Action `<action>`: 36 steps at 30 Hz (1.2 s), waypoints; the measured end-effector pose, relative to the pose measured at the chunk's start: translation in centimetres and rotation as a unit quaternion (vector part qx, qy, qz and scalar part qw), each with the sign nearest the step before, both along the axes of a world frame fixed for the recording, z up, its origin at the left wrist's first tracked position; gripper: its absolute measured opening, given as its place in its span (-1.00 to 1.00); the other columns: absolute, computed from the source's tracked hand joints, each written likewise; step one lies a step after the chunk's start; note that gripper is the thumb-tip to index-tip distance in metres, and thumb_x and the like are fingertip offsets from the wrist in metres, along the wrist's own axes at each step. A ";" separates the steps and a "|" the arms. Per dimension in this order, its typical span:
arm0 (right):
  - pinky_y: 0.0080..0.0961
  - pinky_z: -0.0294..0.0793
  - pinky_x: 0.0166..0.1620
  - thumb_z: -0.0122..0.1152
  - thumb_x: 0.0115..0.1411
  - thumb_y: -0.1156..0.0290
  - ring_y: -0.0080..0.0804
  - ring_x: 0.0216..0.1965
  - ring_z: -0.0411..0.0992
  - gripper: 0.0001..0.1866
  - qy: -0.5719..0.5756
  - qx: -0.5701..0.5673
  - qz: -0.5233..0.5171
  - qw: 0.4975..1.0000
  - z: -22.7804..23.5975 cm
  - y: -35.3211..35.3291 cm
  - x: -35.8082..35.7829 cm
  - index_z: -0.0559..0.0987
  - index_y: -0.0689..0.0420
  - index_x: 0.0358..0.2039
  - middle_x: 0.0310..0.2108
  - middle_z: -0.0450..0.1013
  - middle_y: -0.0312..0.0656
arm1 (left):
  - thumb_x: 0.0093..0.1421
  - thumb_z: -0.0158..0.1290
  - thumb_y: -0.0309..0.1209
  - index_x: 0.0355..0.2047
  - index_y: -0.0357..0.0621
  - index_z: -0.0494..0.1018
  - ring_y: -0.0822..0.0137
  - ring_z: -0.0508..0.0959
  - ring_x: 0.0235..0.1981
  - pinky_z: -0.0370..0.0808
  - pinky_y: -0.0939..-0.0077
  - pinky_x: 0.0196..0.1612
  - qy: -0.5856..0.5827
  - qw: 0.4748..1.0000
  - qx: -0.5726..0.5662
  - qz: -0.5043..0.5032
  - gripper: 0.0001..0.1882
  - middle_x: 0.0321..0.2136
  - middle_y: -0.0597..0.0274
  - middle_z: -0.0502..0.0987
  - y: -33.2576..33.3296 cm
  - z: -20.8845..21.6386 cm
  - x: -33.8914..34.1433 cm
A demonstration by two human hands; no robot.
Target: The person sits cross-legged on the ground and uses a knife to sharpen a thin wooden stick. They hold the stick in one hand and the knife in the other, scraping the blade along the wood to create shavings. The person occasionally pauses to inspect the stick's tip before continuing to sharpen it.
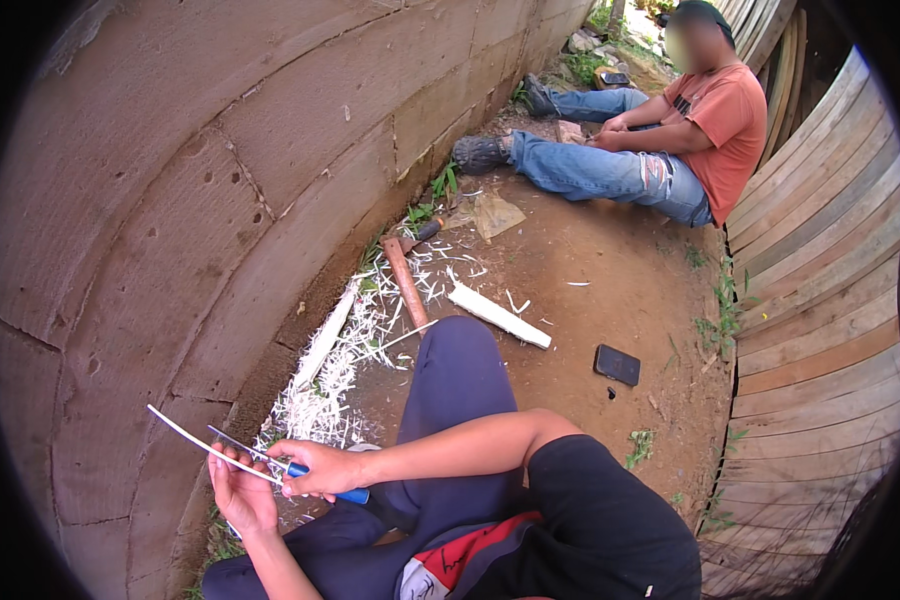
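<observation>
Between the fingers of my left hand (242, 497) is a thin white strip (183, 430), its free end reaching up and left toward the wall. My right hand (318, 468) is closed round the blue handle of a knife (354, 496). The knife's narrow blade points up and left, crossing close to the strip; whether it touches the strip I cannot tell. Both hands are in front of my bent legs at the lower left. White shavings (315, 415) lie heaped just beyond them.
A wooden-handled tool (406, 287), a white wood piece (500, 315) and a phone (617, 365) lie on the dirt ground. A block wall (210, 190) rises at left, a plank fence (820, 340) at right. A co-worker (735, 130) sits ahead, legs stretched toward the wall.
</observation>
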State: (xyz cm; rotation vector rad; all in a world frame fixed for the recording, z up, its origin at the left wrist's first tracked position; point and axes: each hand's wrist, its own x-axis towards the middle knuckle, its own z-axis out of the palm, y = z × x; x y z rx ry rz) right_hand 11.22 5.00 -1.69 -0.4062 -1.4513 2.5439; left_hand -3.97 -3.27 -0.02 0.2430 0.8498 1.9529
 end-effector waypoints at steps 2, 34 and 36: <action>-0.68 0.30 -0.72 0.19 0.12 0.41 -0.69 -0.67 0.25 -0.37 0.000 0.000 -0.004 1.000 0.0 0.0 0.0 0.12 0.18 0.15 -0.48 0.29 -0.32 | 0.21 0.00 -0.40 -0.05 -0.12 0.33 0.46 0.41 -0.34 0.40 0.55 -0.33 0.007 1.000 -0.002 0.002 -0.71 -0.33 0.34 0.44 0.0 0.0 0.0; -0.72 0.31 -0.72 0.16 0.13 0.42 -0.71 -0.64 0.26 -0.38 -0.011 0.049 -0.028 0.998 0.3 -0.1 0.2 0.13 0.13 0.16 -0.42 0.30 -0.34 | 0.22 -0.02 -0.52 -0.16 -0.22 0.34 0.49 0.51 -0.36 0.52 0.65 -0.26 0.127 0.987 -0.056 0.078 -0.82 -0.34 0.23 0.50 0.1 0.1 0.1; -0.73 0.31 -0.72 0.16 0.12 0.42 -0.71 -0.63 0.26 -0.38 -0.015 0.049 -0.025 0.998 0.3 0.0 0.6 0.14 0.11 0.16 -0.42 0.29 -0.34 | 0.22 -0.03 -0.52 -0.16 -0.21 0.35 0.49 0.50 -0.36 0.50 0.63 -0.24 0.132 0.987 -0.055 0.075 -0.83 -0.34 0.23 0.50 0.3 0.0 0.4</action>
